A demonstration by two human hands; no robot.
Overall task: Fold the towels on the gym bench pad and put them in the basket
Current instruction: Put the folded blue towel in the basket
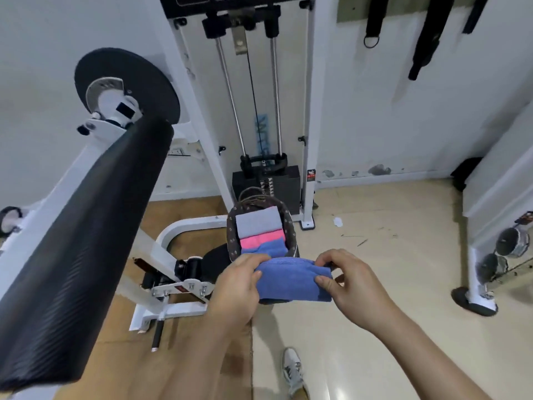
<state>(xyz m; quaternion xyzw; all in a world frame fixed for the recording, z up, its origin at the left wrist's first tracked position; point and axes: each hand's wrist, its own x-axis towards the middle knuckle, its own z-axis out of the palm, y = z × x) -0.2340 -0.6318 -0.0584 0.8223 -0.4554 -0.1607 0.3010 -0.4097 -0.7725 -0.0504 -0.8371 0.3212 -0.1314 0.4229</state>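
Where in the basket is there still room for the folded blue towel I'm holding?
The basket is crowded: gray towel, pink towel and another blue towel fill it almost wall to wall. The only free space is on top of that stack. Left hand and right hand hold the folded blue towel at the near rim.

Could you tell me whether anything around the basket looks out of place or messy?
Small bits of debris lie scattered on the floor right of the basket. The folded towels inside it look tidy.
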